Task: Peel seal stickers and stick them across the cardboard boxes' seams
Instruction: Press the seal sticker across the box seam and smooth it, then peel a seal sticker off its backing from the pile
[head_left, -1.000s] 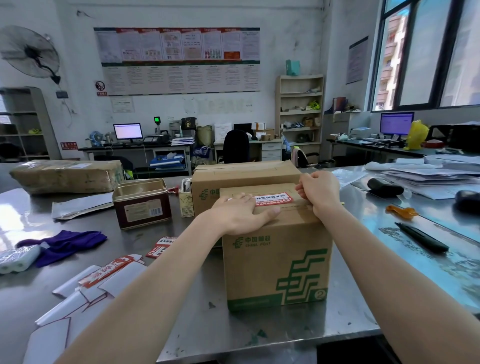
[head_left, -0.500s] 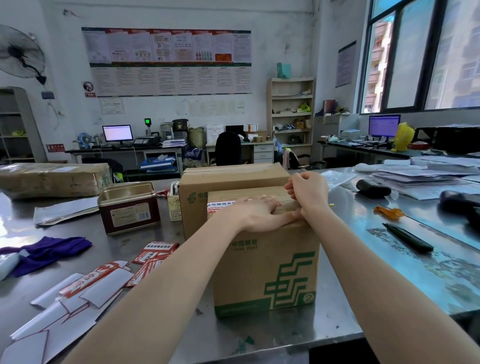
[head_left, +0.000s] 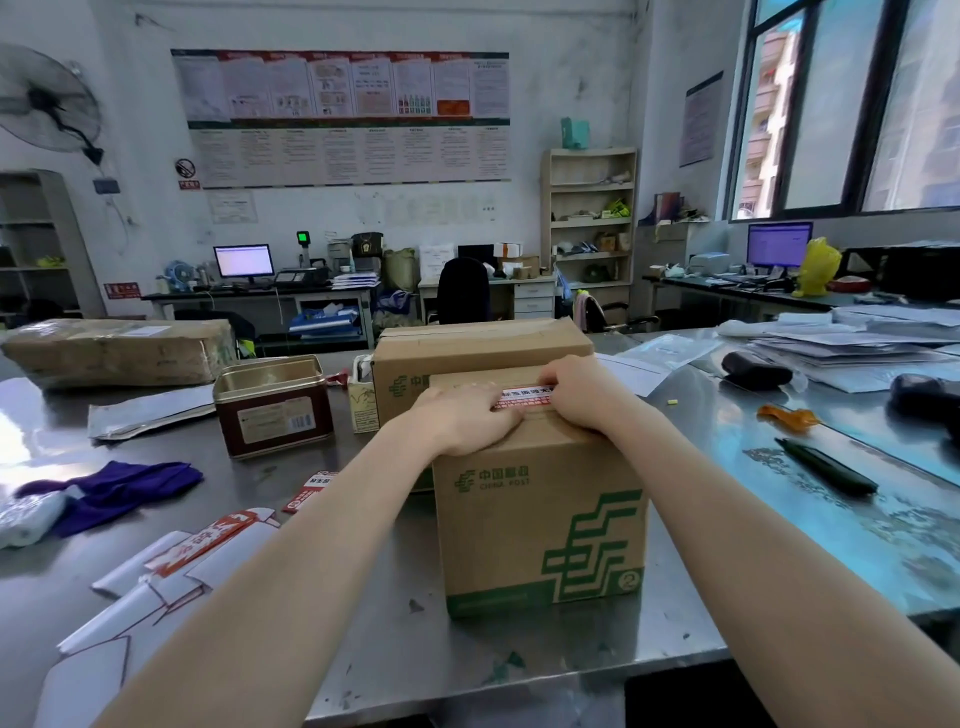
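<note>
left hand (head_left: 462, 418): lay palm-down, fingers flat on seal sticker (head_left: 522, 399) | right hand (head_left: 584, 392): fingers curled, pressed sticker's right end | China Post box (head_left: 540, 514): upright on steel table (head_left: 395, 649)

A red-and-white seal sticker (head_left: 523, 399) lies flat across the top seam of a green-printed cardboard box (head_left: 540, 514), standing upright on the bench directly before a second cardboard box (head_left: 478, 353).
</note>
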